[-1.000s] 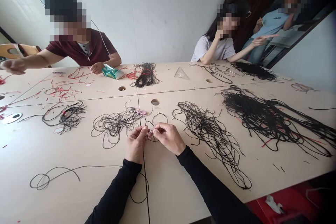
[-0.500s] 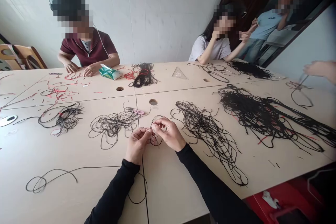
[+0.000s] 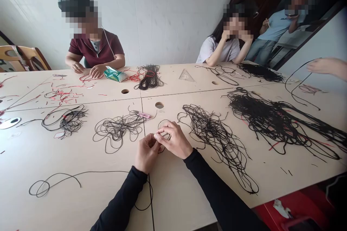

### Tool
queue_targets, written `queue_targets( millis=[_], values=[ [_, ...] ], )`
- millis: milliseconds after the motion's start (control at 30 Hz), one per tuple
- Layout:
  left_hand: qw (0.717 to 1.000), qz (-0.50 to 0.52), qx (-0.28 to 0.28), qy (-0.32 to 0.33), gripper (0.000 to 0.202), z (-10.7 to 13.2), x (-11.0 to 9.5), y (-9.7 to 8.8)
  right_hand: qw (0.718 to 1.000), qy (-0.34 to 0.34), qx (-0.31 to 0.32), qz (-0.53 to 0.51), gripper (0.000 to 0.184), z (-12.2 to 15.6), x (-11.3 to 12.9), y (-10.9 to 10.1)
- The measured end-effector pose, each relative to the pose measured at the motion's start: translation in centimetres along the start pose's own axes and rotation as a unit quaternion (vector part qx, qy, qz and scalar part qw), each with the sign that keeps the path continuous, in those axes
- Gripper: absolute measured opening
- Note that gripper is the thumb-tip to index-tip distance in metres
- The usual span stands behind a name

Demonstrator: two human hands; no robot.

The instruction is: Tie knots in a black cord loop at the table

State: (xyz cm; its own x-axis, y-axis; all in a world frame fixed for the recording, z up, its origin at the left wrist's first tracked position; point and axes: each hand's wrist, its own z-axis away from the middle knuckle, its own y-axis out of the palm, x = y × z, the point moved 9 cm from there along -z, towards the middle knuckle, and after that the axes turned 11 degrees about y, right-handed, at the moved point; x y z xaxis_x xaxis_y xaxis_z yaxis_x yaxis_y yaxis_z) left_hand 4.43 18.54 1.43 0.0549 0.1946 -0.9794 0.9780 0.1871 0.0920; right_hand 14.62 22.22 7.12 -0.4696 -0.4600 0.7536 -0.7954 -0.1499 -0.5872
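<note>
At centre frame, a cord [image 3: 162, 149] was pinched between the closed fingertips of the left hand [image 3: 146, 153] and right hand [image 3: 175, 139]. The thin cord could be dropped, or snagged in the tangle [image 3: 119, 128] nearby.

The cord [image 3: 159, 122] pinched between my left hand [image 3: 146, 151] and right hand [image 3: 175, 140] is thin, black and matt, smooth as waxed thread (the heap [image 3: 214, 133] beside it looks the same stuff). My 2 sleeves [image 3: 121, 202] are soft black knit cloth, dull. The table [image 3: 67, 151] is pale laminate with a faint wood grain, smooth and barely shiny. Farther off, 1 green packet [image 3: 115, 74] is glossy crinkled plastic, 1 pouch [image 3: 186, 75] clear film, the wall [image 3: 162, 14] glazed white tile, the chair [image 3: 27, 57] varnished wood.
</note>
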Motion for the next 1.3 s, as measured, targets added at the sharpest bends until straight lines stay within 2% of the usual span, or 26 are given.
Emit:
queue_targets(
  millis=[200,300,433,533,633,767,867,933,1033,1133,1200,1300],
  values=[
    [1.000,-0.010,-0.012,-0.006,0.026,-0.1,-0.2,-0.4,1.000,-0.004,-0.008,-0.024,0.015,0.1,0.1,0.2],
    [1.000,-0.017,-0.016,0.007,0.029,-0.3,-0.4,-0.5,0.999,-0.010,0.014,-0.029,0.018,0.4,0.7,0.4],
    [0.999,0.007,-0.051,-0.011,0.033,-0.3,0.3,-1.1,0.998,-0.020,0.031,-0.060,0.017,0.9,1.7,0.2],
    [0.995,0.046,-0.081,-0.037,0.037,-0.4,1.1,-1.6,0.996,-0.025,0.003,-0.087,0.015,1.1,2.2,-0.8],
    [0.988,0.093,-0.110,-0.052,0.038,-0.5,1.5,-2.1,0.988,0.000,-0.005,-0.152,0.017,1.0,1.7,-1.5],
    [0.977,0.143,-0.138,-0.073,0.035,-0.4,1.7,-2.6,0.959,0.052,0.044,-0.274,0.023,0.6,0.6,-1.2],
    [0.974,0.175,-0.115,-0.080,0.033,-0.4,1.6,-1.9,0.950,0.059,0.070,-0.298,0.024,0.4,0.4,-0.8],
    [0.974,0.193,-0.076,-0.091,0.032,-0.3,1.5,-1.0,0.956,0.060,0.081,-0.274,0.023,0.4,0.5,-0.5],
    [0.971,0.209,-0.015,-0.110,0.032,0.0,1.6,0.5,0.973,0.040,0.065,-0.216,0.020,0.4,0.7,-0.6],
    [0.968,0.215,0.035,-0.125,0.031,0.3,1.7,1.7,0.975,0.036,0.068,-0.211,0.019,0.4,0.8,-0.5],
    [0.963,0.230,0.047,-0.130,0.029,0.4,1.7,1.9,0.967,0.057,0.081,-0.234,0.019,0.5,0.4,-0.3],
    [0.956,0.261,0.022,-0.129,0.027,0.3,1.9,1.5,0.967,0.070,0.058,-0.237,0.017,0.4,-0.3,-0.7]
  ],
)
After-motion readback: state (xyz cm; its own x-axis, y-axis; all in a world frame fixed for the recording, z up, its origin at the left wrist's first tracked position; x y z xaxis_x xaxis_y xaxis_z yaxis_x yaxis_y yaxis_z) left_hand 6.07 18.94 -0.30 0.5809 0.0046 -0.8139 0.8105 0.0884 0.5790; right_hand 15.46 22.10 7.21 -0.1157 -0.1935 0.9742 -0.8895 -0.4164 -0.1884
